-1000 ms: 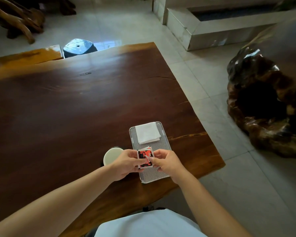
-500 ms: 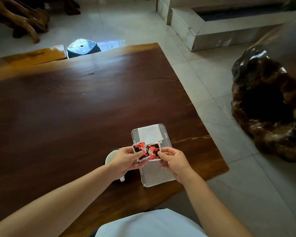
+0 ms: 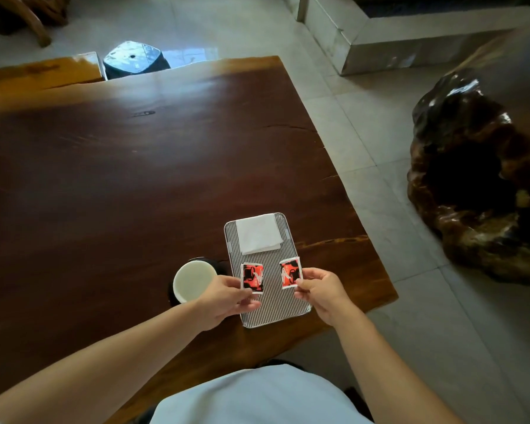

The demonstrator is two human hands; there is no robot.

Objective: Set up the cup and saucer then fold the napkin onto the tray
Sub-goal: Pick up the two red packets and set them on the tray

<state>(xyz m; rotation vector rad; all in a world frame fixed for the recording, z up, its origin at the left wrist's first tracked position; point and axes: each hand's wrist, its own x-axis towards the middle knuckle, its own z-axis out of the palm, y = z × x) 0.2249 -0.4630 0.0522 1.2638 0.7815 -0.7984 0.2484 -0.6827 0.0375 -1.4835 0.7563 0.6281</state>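
— Napkin (image 3: 258, 233) first: where does it lie?
— Folded, white, on the upper end of the ribbed tray (image 3: 270, 310), low in the frame's middle.
— And the cup (image 3: 193, 281)?
— Just left of the tray, on a dark saucer (image 3: 218, 264) that is mostly hidden, on the wooden table (image 3: 135, 179).
— The hands?
— Left hand (image 3: 224, 296) pinches one red packet (image 3: 251, 277) between thumb and fingers; right hand (image 3: 322, 289) pinches another packet (image 3: 291, 273) by its lower corner. Both packets are held upright over the tray, apart from each other.
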